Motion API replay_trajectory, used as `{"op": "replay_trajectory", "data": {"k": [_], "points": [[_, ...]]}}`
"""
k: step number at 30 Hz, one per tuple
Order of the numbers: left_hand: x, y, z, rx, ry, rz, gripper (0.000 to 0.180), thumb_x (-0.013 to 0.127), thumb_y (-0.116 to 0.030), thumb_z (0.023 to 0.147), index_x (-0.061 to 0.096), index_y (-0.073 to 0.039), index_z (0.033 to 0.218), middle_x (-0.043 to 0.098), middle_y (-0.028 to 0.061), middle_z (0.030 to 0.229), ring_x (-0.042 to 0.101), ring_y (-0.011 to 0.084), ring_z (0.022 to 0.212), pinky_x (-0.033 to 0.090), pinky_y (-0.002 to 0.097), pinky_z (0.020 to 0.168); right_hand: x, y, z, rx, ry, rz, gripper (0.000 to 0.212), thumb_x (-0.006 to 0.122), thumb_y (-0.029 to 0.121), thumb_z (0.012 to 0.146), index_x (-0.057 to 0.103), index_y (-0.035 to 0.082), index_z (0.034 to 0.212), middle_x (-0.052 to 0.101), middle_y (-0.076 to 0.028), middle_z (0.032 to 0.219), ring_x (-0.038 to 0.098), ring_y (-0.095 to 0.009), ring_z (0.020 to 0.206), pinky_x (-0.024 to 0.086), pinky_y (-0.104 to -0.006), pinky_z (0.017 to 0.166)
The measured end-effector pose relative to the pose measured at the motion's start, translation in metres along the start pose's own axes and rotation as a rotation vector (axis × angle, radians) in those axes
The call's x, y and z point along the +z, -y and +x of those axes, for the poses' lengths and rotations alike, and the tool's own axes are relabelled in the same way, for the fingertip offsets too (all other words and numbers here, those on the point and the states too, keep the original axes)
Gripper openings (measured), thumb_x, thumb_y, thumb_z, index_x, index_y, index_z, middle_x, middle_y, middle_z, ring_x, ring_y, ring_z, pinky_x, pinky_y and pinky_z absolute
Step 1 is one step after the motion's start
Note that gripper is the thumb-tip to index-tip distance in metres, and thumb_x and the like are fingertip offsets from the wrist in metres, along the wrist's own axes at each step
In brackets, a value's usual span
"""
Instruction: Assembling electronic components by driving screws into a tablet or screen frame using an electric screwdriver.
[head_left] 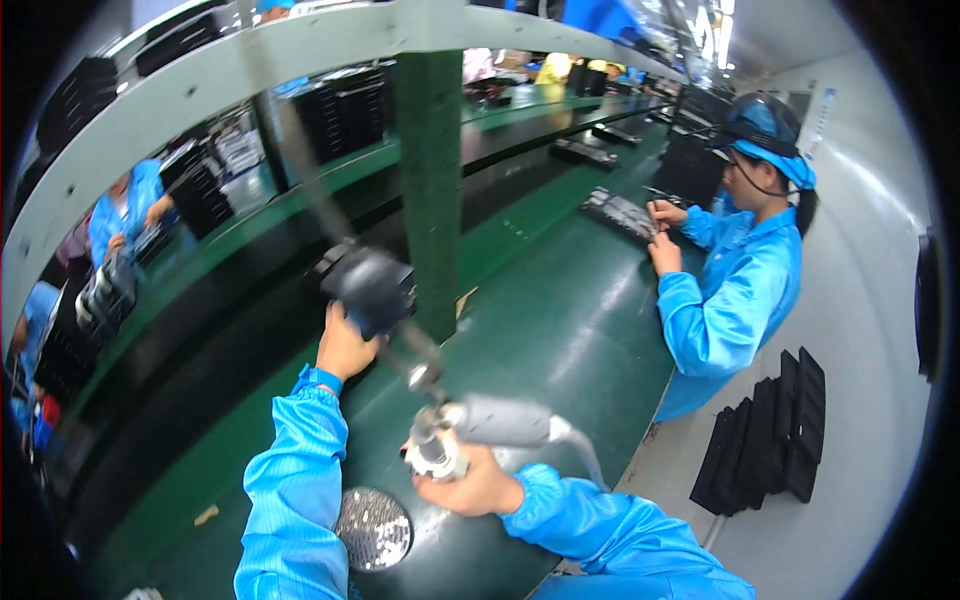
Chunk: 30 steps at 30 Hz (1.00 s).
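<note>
My left hand (pixel 345 345) reaches up and closes on the lower side of a black rounded housing (pixel 372 288), which is blurred and joined to metal rods. Closer to me, the fingers of my right hand (pixel 475 482) wrap round a silver-and-white cylindrical fitting (pixel 433 452). A grey cylindrical tool body (pixel 505 421) with a pale hose sticks out to the right just above that hand. Between my forearms lies a round dish (pixel 375 530) with many small shiny pieces. How the rods, fitting and grey body join is too blurred to tell.
A green post (pixel 430 190) rises beyond my left hand from the green bench (pixel 540 330). On the right, a person in blue (pixel 735 270) works on a dark device (pixel 620 213). Black trays (pixel 765 430) stand on the floor. A black conveyor belt (pixel 230 300) curves along the left.
</note>
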<state>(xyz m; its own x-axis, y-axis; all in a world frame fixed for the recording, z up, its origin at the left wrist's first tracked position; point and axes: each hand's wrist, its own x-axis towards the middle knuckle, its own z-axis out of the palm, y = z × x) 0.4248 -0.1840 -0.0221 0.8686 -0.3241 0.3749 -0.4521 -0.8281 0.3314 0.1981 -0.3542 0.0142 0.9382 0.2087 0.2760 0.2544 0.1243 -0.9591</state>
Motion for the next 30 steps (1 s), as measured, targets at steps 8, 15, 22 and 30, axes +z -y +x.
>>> {"op": "replay_trajectory", "data": {"k": [8, 15, 22, 30], "points": [[-0.015, -0.015, 0.036, -0.016, 0.383, -0.027, 0.068, 0.078, -0.023, 0.061, 0.047, 0.003, 0.116, 0.053, 0.0289, 0.116, 0.054, 0.0457, 0.11, 0.049, 0.046, 0.091, -0.015, -0.005, 0.003, -0.385, 0.003, -0.532, 0.03, 0.067, 0.003, 0.077, 0.059, 0.003, 0.106, 0.063, -0.004, 0.097, 0.06, -0.013, 0.091, 0.048, -0.0286, 0.083], [-0.07, 0.019, -0.051, -0.028, 0.128, 0.364, 0.061, 0.068, -0.009, 0.064, 0.05, -0.008, 0.122, 0.055, 0.0202, 0.119, 0.056, 0.0418, 0.107, 0.051, 0.0489, 0.083, -0.002, 0.007, 0.002, -0.202, -0.068, -0.103, 0.03, 0.069, 0.003, 0.071, 0.063, 0.002, 0.1, 0.063, -0.007, 0.087, 0.061, -0.015, 0.078, 0.05, -0.0303, 0.07], [-0.171, -0.025, -0.227, -0.035, -0.133, 0.511, 0.064, 0.063, 0.0, 0.065, 0.051, -0.007, 0.128, 0.051, 0.0197, 0.132, 0.053, 0.0398, 0.113, 0.048, 0.0463, 0.088, -0.014, 0.0, -0.001, -0.247, -0.056, -0.036, 0.028, 0.062, 0.004, 0.085, 0.05, -0.001, 0.11, 0.057, -0.007, 0.075, 0.056, -0.016, 0.061, 0.048, -0.03, 0.054], [-0.191, -0.122, -0.416, -0.385, 0.141, 0.629, 0.048, 0.055, -0.005, 0.083, 0.051, -0.006, 0.13, 0.045, 0.0221, 0.139, 0.044, 0.0493, 0.123, 0.042, 0.0552, 0.091, 0.008, 0.022, -0.002, -0.151, 0.059, 0.151, 0.031, 0.054, -0.008, 0.077, 0.05, -0.004, 0.107, 0.056, -0.008, 0.071, 0.054, -0.016, 0.062, 0.048, -0.0302, 0.06]]}}
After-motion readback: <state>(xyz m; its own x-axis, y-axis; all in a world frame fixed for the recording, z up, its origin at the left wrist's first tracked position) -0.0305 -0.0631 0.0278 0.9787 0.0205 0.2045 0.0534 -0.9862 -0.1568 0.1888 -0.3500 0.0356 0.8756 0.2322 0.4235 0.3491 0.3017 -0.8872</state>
